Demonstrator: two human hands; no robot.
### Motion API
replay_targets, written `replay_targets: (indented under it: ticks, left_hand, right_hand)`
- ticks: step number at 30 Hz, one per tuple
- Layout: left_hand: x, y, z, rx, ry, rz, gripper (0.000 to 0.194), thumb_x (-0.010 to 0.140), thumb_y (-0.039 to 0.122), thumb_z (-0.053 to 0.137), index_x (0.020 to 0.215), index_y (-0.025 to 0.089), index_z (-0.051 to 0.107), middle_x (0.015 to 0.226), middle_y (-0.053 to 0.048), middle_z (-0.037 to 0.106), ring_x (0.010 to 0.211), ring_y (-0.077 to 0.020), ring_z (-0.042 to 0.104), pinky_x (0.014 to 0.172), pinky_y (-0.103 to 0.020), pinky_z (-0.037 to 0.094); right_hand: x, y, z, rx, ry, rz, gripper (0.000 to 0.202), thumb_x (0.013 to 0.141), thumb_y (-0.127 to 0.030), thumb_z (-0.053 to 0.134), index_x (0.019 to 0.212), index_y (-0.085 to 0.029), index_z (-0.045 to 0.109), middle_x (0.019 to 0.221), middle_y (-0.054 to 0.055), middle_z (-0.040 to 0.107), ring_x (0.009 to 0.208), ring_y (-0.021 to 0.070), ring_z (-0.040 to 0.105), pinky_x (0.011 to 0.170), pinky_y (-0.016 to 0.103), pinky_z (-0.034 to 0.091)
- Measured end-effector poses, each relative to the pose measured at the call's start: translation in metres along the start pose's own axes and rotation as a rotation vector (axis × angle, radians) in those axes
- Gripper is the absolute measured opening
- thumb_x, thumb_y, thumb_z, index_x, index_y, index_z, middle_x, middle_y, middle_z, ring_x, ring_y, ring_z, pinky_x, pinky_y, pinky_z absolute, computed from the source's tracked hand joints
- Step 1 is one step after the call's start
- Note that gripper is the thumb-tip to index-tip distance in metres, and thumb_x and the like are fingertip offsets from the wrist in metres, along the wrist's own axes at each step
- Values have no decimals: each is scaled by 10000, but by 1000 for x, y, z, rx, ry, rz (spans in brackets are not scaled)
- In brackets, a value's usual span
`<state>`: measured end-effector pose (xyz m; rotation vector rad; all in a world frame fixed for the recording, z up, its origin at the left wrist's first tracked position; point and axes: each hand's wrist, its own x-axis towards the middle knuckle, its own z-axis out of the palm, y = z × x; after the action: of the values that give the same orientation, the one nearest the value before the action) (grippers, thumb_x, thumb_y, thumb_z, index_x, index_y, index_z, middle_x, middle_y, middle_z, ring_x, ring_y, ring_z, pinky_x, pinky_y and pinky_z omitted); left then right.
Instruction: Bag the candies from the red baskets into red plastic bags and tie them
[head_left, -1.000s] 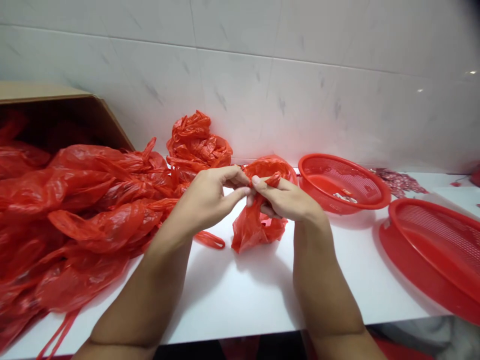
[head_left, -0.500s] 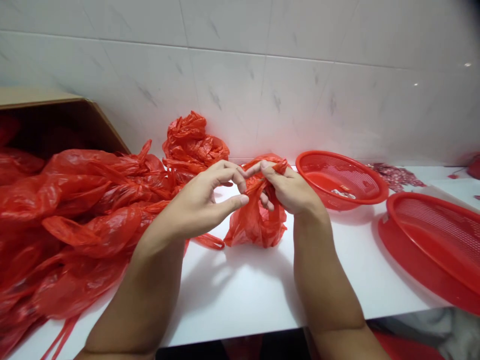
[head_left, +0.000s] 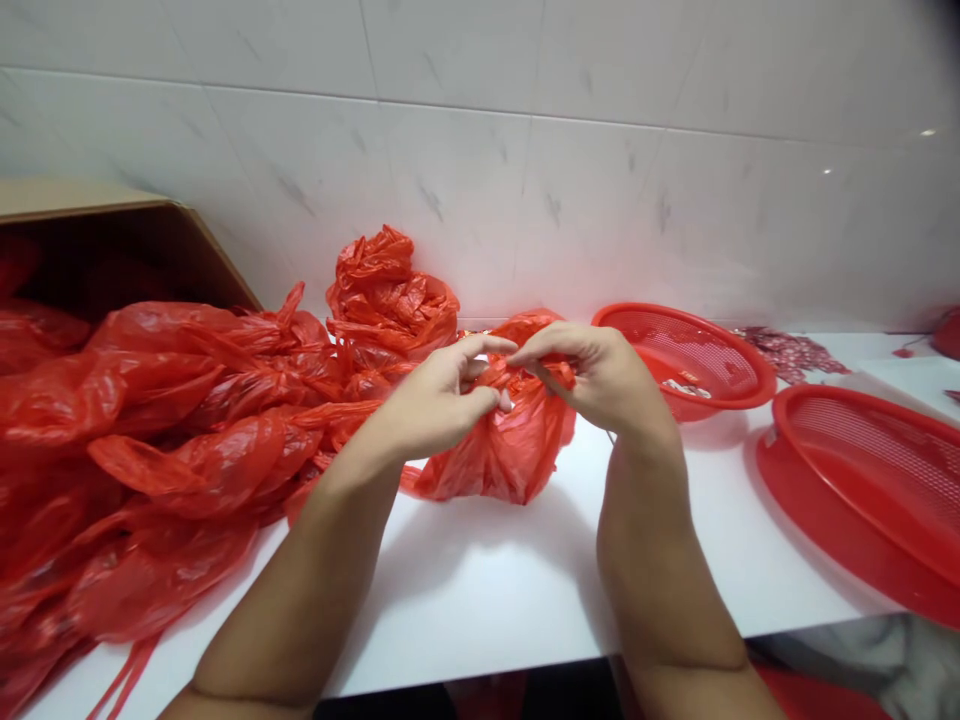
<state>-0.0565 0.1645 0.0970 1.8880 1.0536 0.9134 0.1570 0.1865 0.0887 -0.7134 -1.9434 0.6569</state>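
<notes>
A red plastic bag (head_left: pixel 510 455) rests on the white tabletop in front of me, its top gathered between my hands. From the left, my left hand (head_left: pixel 446 395) grips the bag's upper part with bent fingers, the thumb nearest to me. On the other side my right hand (head_left: pixel 604 375) pinches the gathered plastic, its fingertips meeting those of the left hand above the bag. The red plastic hides part of the fingers. What the bag holds cannot be made out.
Many filled red bags (head_left: pixel 172 420) lie heaped at the left by an open cardboard box (head_left: pixel 214 255). A crumpled red bag pile (head_left: pixel 390 285) leans near the tiled wall. Two red baskets, one round (head_left: pixel 720 345) and one larger (head_left: pixel 862 480), stand right; red-patterned pieces (head_left: pixel 795 352) lie behind.
My left hand has moved right and closed on the bag's top. My right hand has turned over, palm downward, and the bag bulges wider below the fingers.
</notes>
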Motion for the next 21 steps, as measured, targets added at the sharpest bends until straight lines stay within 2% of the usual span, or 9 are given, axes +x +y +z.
replay_targets:
  ticks: [3, 6, 8, 10, 13, 16, 19, 21]
  left_hand:
    - [0, 2, -2, -164, 37, -41, 402, 967, 291, 504, 1336, 257, 661, 896, -19, 762, 826, -218, 734, 831, -382, 601]
    - [1, 3, -2, -205, 11, -19, 350, 968, 289, 486, 1222, 254, 723, 873, -12, 766, 838, -216, 737, 837, -374, 603]
    - [1, 4, -4, -155, 0, 21, 303, 952, 277, 521, 1133, 226, 759, 930, -32, 775, 888, -210, 733, 866, -364, 598]
    - [0, 6, -9, -71, 11, 51, 260, 933, 294, 576, 1065, 199, 779, 965, -53, 780, 917, -213, 729, 872, -361, 596]
    - [-3, 5, -19, 85, 73, 39, 244, 902, 380, 666, 980, 185, 791, 927, -65, 789, 873, -223, 738, 805, -347, 602]
    - [-4, -7, -40, 304, 200, -65, 274, 899, 454, 678, 866, 205, 788, 835, -56, 793, 760, -221, 744, 676, -317, 579]
    - [-5, -24, -67, 533, 336, -205, 263, 884, 419, 673, 727, 230, 763, 735, -44, 776, 643, -216, 714, 586, -316, 525]
    - [-5, -31, -81, 609, 392, -231, 249, 873, 395, 675, 691, 242, 751, 708, -36, 770, 609, -212, 695, 579, -324, 506]
  right_hand:
    - [2, -4, 13, -73, 102, -49, 268, 904, -95, 621, 1035, -264, 783, 1033, 23, 759, 955, 184, 711, 865, 320, 575]
    - [4, -7, 22, -122, 87, -117, 245, 908, -105, 619, 935, -272, 797, 1031, 25, 743, 976, 191, 706, 886, 334, 581]
    - [5, -7, 25, -127, 70, -120, 229, 933, -162, 638, 947, -297, 823, 1117, 31, 741, 1042, 204, 705, 932, 355, 587]
    - [6, -5, 26, -122, 68, -103, 230, 962, -228, 649, 1059, -333, 830, 1256, 22, 723, 1105, 209, 702, 976, 373, 588]
    - [8, -2, 22, -168, 61, -70, 232, 984, -326, 669, 1166, -357, 809, 1400, 7, 680, 1196, 224, 689, 1018, 381, 575]
    - [6, 5, 10, -292, 17, 48, 227, 999, -426, 648, 1051, -312, 837, 1273, 33, 752, 1187, 254, 695, 978, 376, 566]
    - [-1, 14, -12, -414, 3, 317, 377, 1004, -486, 601, 832, -232, 820, 956, 58, 796, 905, 241, 730, 762, 342, 559]
    - [-7, 18, -27, -433, -4, 470, 445, 992, -512, 596, 721, -209, 776, 818, 59, 767, 768, 214, 700, 671, 324, 532]
